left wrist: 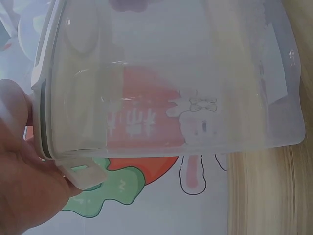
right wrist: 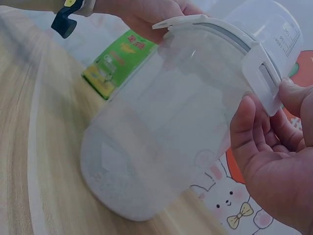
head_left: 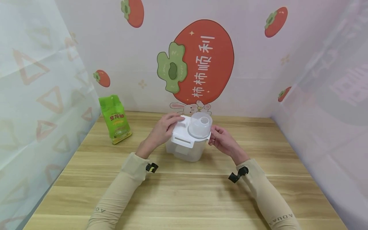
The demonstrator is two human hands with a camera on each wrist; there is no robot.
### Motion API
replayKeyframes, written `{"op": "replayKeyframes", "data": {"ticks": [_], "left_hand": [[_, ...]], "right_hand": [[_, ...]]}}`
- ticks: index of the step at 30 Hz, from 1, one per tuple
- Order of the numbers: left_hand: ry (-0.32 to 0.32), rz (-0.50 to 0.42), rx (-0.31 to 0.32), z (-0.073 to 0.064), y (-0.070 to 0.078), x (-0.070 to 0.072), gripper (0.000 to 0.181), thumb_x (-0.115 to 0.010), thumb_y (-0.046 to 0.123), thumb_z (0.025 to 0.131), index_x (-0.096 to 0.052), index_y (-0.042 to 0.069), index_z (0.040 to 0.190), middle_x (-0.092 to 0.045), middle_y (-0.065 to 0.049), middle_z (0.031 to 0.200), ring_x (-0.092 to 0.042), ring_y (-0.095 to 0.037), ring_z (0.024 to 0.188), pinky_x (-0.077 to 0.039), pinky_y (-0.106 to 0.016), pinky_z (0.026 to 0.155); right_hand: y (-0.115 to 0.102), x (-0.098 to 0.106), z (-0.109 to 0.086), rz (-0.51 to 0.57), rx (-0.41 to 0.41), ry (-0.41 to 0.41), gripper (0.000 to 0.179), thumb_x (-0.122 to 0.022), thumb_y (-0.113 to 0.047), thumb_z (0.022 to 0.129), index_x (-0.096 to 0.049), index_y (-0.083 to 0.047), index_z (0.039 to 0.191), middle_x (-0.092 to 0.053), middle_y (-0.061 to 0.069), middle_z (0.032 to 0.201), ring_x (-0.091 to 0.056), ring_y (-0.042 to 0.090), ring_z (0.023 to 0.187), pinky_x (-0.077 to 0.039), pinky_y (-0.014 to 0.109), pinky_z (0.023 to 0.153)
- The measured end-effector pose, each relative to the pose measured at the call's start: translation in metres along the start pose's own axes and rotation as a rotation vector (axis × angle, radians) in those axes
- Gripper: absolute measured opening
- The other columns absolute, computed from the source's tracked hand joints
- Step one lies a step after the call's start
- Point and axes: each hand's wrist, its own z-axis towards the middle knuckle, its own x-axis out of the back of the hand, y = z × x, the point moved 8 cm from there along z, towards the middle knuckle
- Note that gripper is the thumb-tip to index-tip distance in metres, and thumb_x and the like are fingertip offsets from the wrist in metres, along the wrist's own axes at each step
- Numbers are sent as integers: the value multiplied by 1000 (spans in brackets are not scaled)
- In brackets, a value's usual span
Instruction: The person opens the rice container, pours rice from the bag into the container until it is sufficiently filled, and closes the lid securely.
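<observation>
A clear plastic storage container (head_left: 185, 152) with a white lid (head_left: 180, 130) stands upright on the table. On the lid sits a transparent measuring cup (head_left: 200, 125), marked with a scale in the right wrist view. My left hand (head_left: 163, 129) grips the lid's left edge, fingers across the top. In the left wrist view, a latch (left wrist: 85, 175) juts out beside that hand. My right hand (head_left: 224, 142) pinches the side latch (right wrist: 261, 78) between thumb and fingers. The front latch (head_left: 182, 141) slants outward from the body. Through the clear walls no contents can be made out.
A green packaged bag (head_left: 115, 119) with yellow at its base stands at the back left of the wooden table (head_left: 178, 198). Printed sheets hang behind and on both sides; the back one shows a big red persimmon (head_left: 212, 60).
</observation>
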Motion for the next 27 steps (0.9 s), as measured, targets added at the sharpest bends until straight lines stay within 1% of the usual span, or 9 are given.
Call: {"op": "replayKeyframes", "data": {"ticks": [3,6,8,13,15,18,21,25,27], "left_hand": [[5,-1,-11,0,0,0,31,-51,-1,96,-69,9,119,-62,-14,127,-57,-32,121,-48,-47,103],[3,-3,-13,0,1,0,31,-52,-1,96,-69,10,119,-62,-14,128,-57,-32,122,-48,-47,103],[-1,-5,-8,-1,0,0,31,-52,0,96,-70,10,120,-62,-14,128,-57,-31,122,-48,-46,103],[-3,0,1,-1,-1,0,31,-53,0,96,-69,10,120,-62,-13,128,-57,-31,122,-48,-45,104],[0,-2,-3,-1,-1,1,31,-53,0,96,-69,10,120,-62,-13,127,-57,-31,122,-48,-45,104],[2,-7,0,-1,-2,1,30,-53,1,97,-69,9,120,-62,-13,127,-57,-31,122,-47,-45,105],[1,-9,46,-2,-7,2,28,-54,5,97,-69,9,121,-61,-14,130,-56,-31,125,-45,-46,107],[-7,-15,150,-6,-17,5,28,-56,13,98,-66,11,124,-56,-14,135,-52,-31,128,-43,-49,108],[-18,-28,193,-8,-23,6,30,-55,17,99,-63,12,128,-53,-13,137,-51,-32,128,-44,-50,107]], "right_hand": [[0,-1,-1,2,8,-12,17,-51,-22,101,-59,-12,90,-53,-2,74,-54,10,66,-49,21,61],[-1,-1,-3,-17,9,-5,17,-50,-22,102,-57,-11,90,-49,-2,72,-54,10,64,-49,21,60],[-2,1,-4,-39,9,26,17,-50,-21,102,-59,-11,90,-52,-3,72,-54,9,62,-48,20,57],[-6,7,-5,-123,0,152,15,-56,-23,99,-62,-12,91,-61,-3,75,-55,6,57,-46,17,52],[-7,7,-6,-136,-11,178,14,-58,-24,99,-61,-12,92,-60,-3,74,-54,7,56,-46,17,51],[-7,7,-6,-133,-30,194,14,-58,-23,98,-60,-11,92,-60,-2,72,-53,7,53,-45,18,49],[-8,7,-6,-139,-37,203,11,-57,-21,99,-59,-12,92,-60,-2,70,-52,6,51,-43,18,47],[-10,9,-6,-181,-26,221,10,-56,-18,100,-58,-13,92,-61,-3,71,-52,5,50,-42,17,45],[-12,9,-7,-209,-19,227,9,-55,-17,100,-58,-13,92,-61,-4,73,-52,5,50,-43,17,45]]}}
